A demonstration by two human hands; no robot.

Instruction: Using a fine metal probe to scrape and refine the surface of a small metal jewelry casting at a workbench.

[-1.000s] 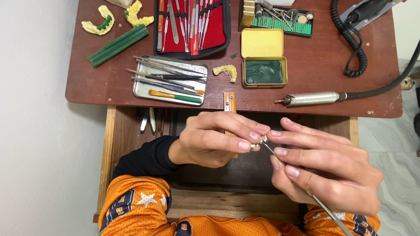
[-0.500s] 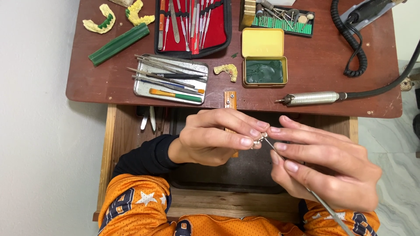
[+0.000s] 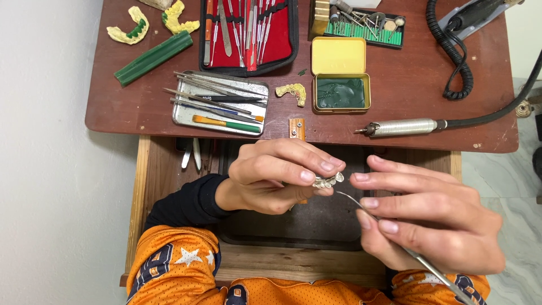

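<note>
Above open drawer (image 3: 169, 186), hands (image 3: 276, 181) on dental piece (image 3: 329, 180).

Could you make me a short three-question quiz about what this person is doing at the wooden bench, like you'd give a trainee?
1. True or false: the left hand pinches a small pale dental piece between its fingertips.
2. What does the right hand hold? A) a paintbrush B) a thin metal tool C) a green wax stick
3. Fill in: the small yellow tin on the bench has its lid ____.

Key
1. True
2. B; its tip points at the dental piece
3. Open, showing green material inside
</note>
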